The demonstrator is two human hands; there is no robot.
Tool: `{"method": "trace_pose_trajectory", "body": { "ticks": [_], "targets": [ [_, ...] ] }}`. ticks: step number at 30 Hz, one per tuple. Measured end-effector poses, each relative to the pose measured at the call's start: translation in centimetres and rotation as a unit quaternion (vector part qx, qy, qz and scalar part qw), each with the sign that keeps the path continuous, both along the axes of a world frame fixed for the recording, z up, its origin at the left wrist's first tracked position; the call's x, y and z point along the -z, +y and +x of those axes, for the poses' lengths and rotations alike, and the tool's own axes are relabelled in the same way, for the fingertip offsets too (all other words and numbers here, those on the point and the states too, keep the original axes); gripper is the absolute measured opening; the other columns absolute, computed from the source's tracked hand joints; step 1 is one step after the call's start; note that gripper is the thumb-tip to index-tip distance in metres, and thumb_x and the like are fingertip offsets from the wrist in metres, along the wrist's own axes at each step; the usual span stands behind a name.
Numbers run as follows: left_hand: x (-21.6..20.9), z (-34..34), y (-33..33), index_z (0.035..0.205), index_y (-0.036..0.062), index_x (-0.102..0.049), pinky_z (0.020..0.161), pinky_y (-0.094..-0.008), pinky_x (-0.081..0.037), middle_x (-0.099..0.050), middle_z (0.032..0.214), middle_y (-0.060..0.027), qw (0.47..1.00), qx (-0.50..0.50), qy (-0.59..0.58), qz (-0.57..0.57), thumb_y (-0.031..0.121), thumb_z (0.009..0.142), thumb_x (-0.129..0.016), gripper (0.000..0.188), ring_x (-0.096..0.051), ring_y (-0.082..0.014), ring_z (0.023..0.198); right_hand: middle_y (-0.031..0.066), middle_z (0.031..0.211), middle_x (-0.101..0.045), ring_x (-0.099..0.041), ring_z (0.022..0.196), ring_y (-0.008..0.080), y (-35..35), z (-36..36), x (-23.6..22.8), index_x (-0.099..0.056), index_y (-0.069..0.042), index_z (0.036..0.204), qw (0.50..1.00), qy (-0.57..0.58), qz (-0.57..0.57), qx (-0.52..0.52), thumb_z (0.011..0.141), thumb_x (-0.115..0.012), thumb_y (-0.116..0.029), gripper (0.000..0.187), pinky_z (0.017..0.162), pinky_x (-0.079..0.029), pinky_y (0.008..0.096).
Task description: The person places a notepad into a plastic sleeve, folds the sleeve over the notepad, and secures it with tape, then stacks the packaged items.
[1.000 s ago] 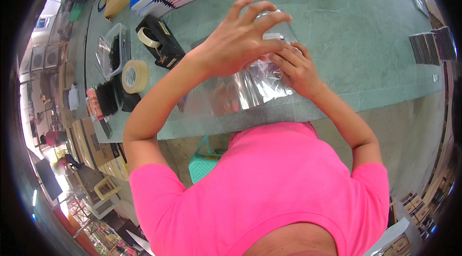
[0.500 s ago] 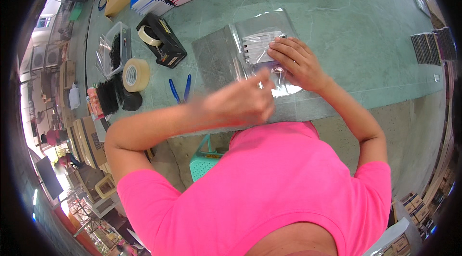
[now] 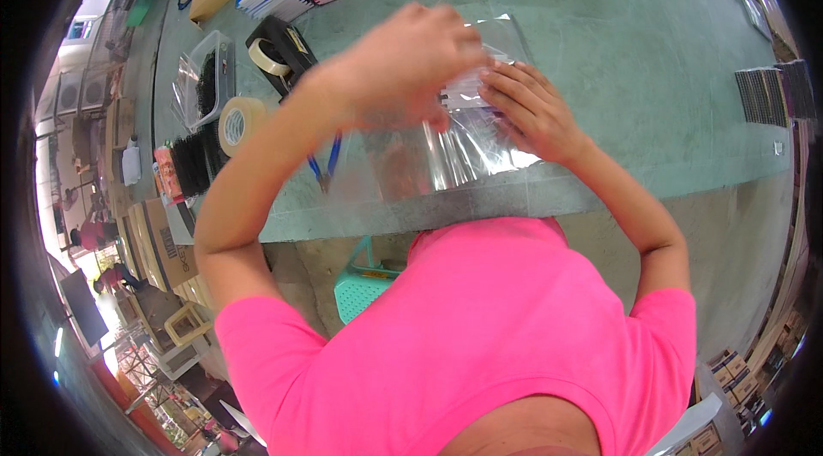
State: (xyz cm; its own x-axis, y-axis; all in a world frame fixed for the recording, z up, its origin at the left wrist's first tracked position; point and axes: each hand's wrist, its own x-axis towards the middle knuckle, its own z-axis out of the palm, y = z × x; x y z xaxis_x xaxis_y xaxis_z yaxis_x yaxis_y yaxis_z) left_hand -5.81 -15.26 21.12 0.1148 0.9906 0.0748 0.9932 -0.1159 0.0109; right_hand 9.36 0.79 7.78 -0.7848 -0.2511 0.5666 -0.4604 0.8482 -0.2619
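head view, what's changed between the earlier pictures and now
The left hand, lower in the picture half a second ago, has swung up, back over the clear film; blur hides whether it holds anything. The right hand still rests on the film, and the black tape dispenser stays put.

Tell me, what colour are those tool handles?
The handles are blue, best seen in the head view.

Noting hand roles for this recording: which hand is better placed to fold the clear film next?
Probably the left. The left hand is above the clear film, though blur hides whether it touches; the right hand lies at the white bundle, seemingly steadying it.
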Motion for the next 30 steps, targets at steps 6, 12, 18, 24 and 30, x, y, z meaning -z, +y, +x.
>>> {"method": "trace_pose_trajectory", "body": {
  "ticks": [6, 12, 18, 24, 30],
  "targets": [
    [1.3, 6.8, -2.2, 0.096, 0.0105, -0.061, 0.099, -0.0416, -0.038, -0.056, 0.098, -0.0054, 0.963, 0.218, -0.015, -0.158, 0.014, 0.071, -0.059, 0.026, -0.053, -0.0191, 0.102, 0.0098, 0.126, -0.052, -0.047, 0.12, 0.0245, 0.5, -0.3, 0.3, -0.053, -0.002, 0.12, 1.0, -0.012, 0.013, -0.009, 0.072, -0.06, -0.006, 0.048, 0.104, -0.032, 0.0416],
    [1.9, 0.4, 1.0, 0.082, 0.0138, -0.066, 0.107, -0.0467, -0.023, -0.055, 0.112, 0.0006, 0.994, 0.073, 0.082, 0.022, 0.015, 0.068, -0.063, 0.014, -0.038, -0.022, 0.121, 0.0081, 0.125, -0.053, -0.047, 0.12, 0.0238, 0.2, 0.0, 0.2, -0.053, -0.004, 0.119, 1.0, -0.011, 0.0, -0.003, 0.075, -0.054, -0.002, 0.044, 0.104, -0.033, 0.0417],
    [3.1, 0.4, 3.4, 0.074, 0.0123, -0.07, 0.106, -0.0471, -0.024, -0.055, 0.113, -0.0005, 0.994, 0.075, 0.064, -0.041, 0.014, 0.065, -0.066, 0.009, -0.037, -0.0235, 0.122, 0.0101, 0.119, -0.056, -0.049, 0.117, 0.0276, -0.4, 0.2, 1.1, -0.056, -0.003, 0.111, 0.997, -0.014, -0.077, 0.007, 0.073, -0.056, -0.001, 0.038, 0.101, -0.037, 0.0436],
    [2.3, 1.0, 4.3, 0.076, 0.0123, -0.071, 0.104, -0.0482, -0.024, -0.056, 0.111, -0.0017, 0.987, 0.019, 0.117, -0.106, 0.015, 0.064, -0.069, 0.012, -0.04, -0.0234, 0.12, 0.0104, 0.119, -0.056, -0.049, 0.118, 0.0268, -0.4, 0.2, 0.5, -0.055, -0.003, 0.103, 0.999, -0.008, -0.051, -0.006, 0.071, -0.055, 0.001, 0.032, 0.101, -0.037, 0.0433],
    [0.0, -1.0, 2.1, 0.08, 0.0106, -0.069, 0.092, -0.039, -0.039, -0.061, 0.104, -0.0049, 0.994, -0.089, -0.061, 0.026, 0.013, 0.066, -0.07, 0.014, -0.052, -0.025, 0.104, 0.0083, 0.119, -0.055, -0.048, 0.117, 0.0254, 0.1, 0.1, 0.5, -0.056, -0.005, 0.1, 0.999, -0.012, -0.035, -0.011, 0.069, -0.056, -0.001, 0.031, 0.101, -0.036, 0.0416]
  ]
}}
